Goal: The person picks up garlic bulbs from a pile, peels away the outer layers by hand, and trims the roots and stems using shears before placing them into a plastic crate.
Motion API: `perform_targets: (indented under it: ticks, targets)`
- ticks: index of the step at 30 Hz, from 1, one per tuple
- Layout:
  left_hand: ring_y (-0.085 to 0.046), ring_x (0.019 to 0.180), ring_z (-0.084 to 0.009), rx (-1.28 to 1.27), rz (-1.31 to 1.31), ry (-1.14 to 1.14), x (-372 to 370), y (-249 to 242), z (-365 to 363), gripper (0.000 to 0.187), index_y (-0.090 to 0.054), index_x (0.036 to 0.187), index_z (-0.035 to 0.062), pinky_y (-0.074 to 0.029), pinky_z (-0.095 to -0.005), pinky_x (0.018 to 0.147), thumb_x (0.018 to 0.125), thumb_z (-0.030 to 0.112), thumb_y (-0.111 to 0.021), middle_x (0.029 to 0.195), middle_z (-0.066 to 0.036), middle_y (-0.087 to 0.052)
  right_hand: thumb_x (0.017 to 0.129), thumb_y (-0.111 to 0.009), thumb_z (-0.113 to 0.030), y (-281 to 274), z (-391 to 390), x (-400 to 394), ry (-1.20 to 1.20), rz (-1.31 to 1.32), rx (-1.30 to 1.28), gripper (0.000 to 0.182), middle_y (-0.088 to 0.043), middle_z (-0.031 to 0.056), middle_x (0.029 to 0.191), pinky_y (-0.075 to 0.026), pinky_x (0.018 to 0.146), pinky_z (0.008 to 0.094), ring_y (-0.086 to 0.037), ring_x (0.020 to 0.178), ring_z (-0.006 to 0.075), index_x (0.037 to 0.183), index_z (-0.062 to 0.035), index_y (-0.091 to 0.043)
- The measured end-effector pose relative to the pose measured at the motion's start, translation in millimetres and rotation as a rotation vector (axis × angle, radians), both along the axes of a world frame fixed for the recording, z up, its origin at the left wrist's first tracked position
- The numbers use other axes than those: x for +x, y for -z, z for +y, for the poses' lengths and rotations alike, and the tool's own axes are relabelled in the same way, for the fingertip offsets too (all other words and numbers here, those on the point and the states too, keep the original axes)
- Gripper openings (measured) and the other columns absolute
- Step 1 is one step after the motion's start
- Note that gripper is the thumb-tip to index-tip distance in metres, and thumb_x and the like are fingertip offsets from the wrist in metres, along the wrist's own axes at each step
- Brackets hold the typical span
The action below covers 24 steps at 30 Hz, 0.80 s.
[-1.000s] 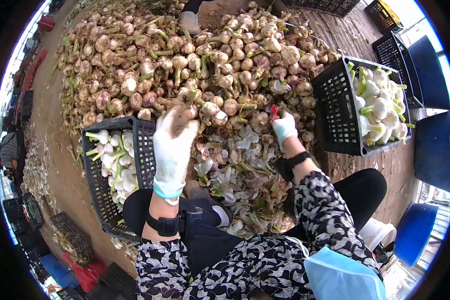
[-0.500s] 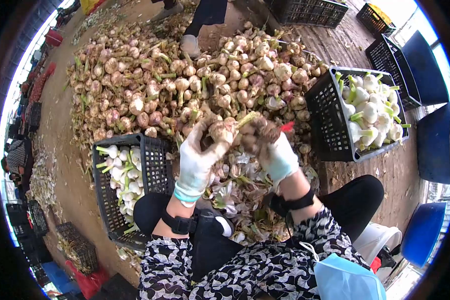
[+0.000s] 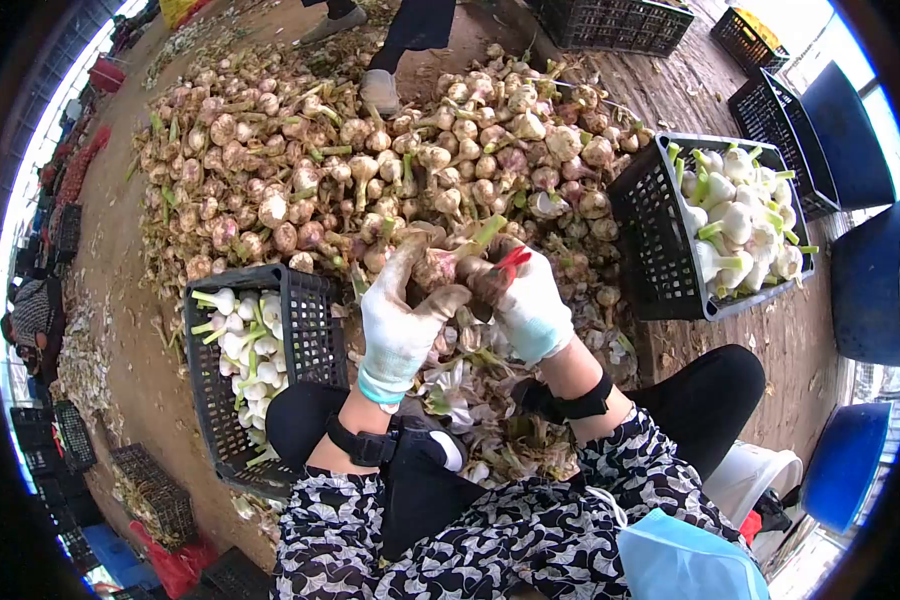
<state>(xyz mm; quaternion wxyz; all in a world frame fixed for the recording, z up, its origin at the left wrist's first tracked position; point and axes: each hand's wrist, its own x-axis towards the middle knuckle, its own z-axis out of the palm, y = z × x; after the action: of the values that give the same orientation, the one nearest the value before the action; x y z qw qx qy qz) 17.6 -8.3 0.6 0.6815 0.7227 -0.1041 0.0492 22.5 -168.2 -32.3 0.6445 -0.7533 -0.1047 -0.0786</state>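
Note:
My left hand, in a soiled white glove, is closed around a garlic bulb whose green stem points up and right. Against the bulb's right side are the gloved fingers of my right hand. A red strip shows at those fingers; whatever else they hold is hidden. Behind both hands spreads a large heap of unpeeled garlic. Loose skins and leaves lie below the hands.
Black crates of cleaned white garlic stand at left and right. A person's shoe is at the heap's far edge. Blue tubs line the right side; a white bucket is by my right knee.
My right hand has shifted slightly left and up, closer to my left hand. The bulb in my left hand has turned, and the red strip has moved left with my right hand.

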Motion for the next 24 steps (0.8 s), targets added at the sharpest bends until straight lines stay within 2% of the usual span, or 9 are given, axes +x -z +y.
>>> perform_targets:
  ticks: [1, 2, 5, 6, 13, 17, 21, 23, 24]
  targets:
    - [-0.057, 0.103, -0.0210, 0.069, -0.082, -0.016, 0.7, 1.7, -0.2, 0.056, -0.049, 0.120, -0.0101, -0.046, -0.0317, 0.089, 0.072, 0.003, -0.075, 0.114, -0.018, -0.059, 0.091, -0.053, -0.012, -0.9, -6.4, 2.6, -0.101, -0.199, -0.372, 0.022, -0.064, 0.0055, 0.100, -0.049, 0.078, 0.0286, -0.060, 0.087, 0.0137, 0.110, -0.0011, -0.059]
    - [-0.057, 0.103, -0.0210, 0.069, -0.083, -0.016, 1.8, 6.3, 0.7, 0.056, -0.049, 0.120, -0.0101, -0.046, -0.0317, 0.089, 0.072, 0.003, -0.075, 0.114, -0.018, -0.059, 0.091, -0.053, -0.012, -0.5, -6.3, 5.2, -0.100, -0.200, -0.372, 0.022, -0.064, 0.0055, 0.100, -0.049, 0.078, 0.0286, -0.060, 0.087, 0.0137, 0.110, -0.0011, -0.059]
    - [-0.059, 0.102, -0.0257, 0.259, -0.195, 0.003, 2.4, 16.2, 4.7, 0.062, -0.049, 0.122, -0.0073, -0.046, -0.0328, 0.090, 0.069, 0.007, -0.078, 0.113, -0.021, -0.059, 0.087, -0.058, -0.017, 3.3, -5.0, 9.0, -0.065, 0.181, -0.188, 0.016, -0.064, 0.0080, 0.072, -0.047, 0.062, 0.0280, -0.055, 0.065, 0.0111, 0.090, -0.0023, -0.066]
    - [-0.059, 0.102, -0.0274, 0.328, -0.238, 0.022, 3.1, 15.1, 5.9, 0.064, -0.050, 0.122, -0.0062, -0.046, -0.0332, 0.089, 0.067, 0.008, -0.080, 0.113, -0.022, -0.059, 0.088, -0.060, -0.017, 3.1, -2.0, 7.4, -0.048, 0.280, 0.018, 0.017, -0.064, 0.0028, 0.068, -0.047, 0.061, 0.0280, -0.055, 0.064, 0.0098, 0.086, -0.0011, -0.066]
    - [-0.060, 0.102, -0.0287, 0.289, -0.207, 0.067, 1.3, 4.5, 3.4, 0.063, -0.052, 0.119, -0.0062, -0.046, -0.0335, 0.089, 0.065, 0.009, -0.080, 0.113, -0.023, -0.059, 0.084, -0.064, -0.011, -0.4, 1.7, -1.4, -0.031, 0.275, 0.339, 0.016, -0.066, 0.0039, 0.081, -0.047, 0.066, 0.0266, -0.055, 0.073, 0.0082, 0.094, 0.0003, -0.062]
    - [-0.061, 0.100, -0.0294, 0.137, -0.131, 0.036, 1.0, 13.2, 0.3, 0.062, -0.053, 0.119, -0.0052, -0.047, -0.0337, 0.087, 0.065, 0.011, -0.081, 0.111, -0.023, -0.060, 0.080, -0.059, -0.005, 15.4, -6.7, -1.3, -0.004, 0.256, 0.186, 0.017, -0.064, 0.0031, 0.078, -0.045, 0.064, 0.0265, -0.052, 0.069, 0.0081, 0.095, 0.0000, -0.061]
    - [-0.062, 0.097, -0.0346, 0.478, -0.436, 0.029, -0.7, -5.4, -2.7, 0.063, -0.053, 0.120, -0.0041, -0.049, -0.0364, 0.086, 0.066, 0.014, -0.081, 0.112, -0.025, -0.058, 0.076, -0.053, 0.000, 15.4, -5.0, -4.4, 0.026, 0.347, 0.301, 0.019, -0.060, 0.0039, 0.074, -0.043, 0.062, 0.0267, -0.047, 0.067, 0.0089, 0.094, 0.0006, -0.060]
    - [-0.061, 0.097, -0.0300, 0.503, -0.450, 0.016, -1.2, -2.7, -3.7, 0.059, -0.052, 0.120, -0.0055, -0.048, -0.0339, 0.086, 0.072, 0.015, -0.078, 0.112, -0.022, -0.059, 0.077, -0.050, 0.002, 14.6, 0.7, -3.7, 0.070, 0.379, 0.476, 0.020, -0.060, 0.0057, 0.075, -0.043, 0.065, 0.0257, -0.047, 0.070, 0.0095, 0.094, 0.0014, -0.059]
    - [-0.060, 0.096, -0.0259, 0.249, -0.198, -0.001, -2.1, -3.9, -6.4, 0.054, -0.052, 0.119, -0.0066, -0.047, -0.0318, 0.085, 0.076, 0.015, -0.075, 0.111, -0.018, -0.059, 0.077, -0.050, 0.002, 12.1, 3.2, -4.9, 0.069, 0.381, 0.475, 0.020, -0.060, 0.0057, 0.075, -0.043, 0.065, 0.0257, -0.047, 0.070, 0.0095, 0.094, 0.0014, -0.059]
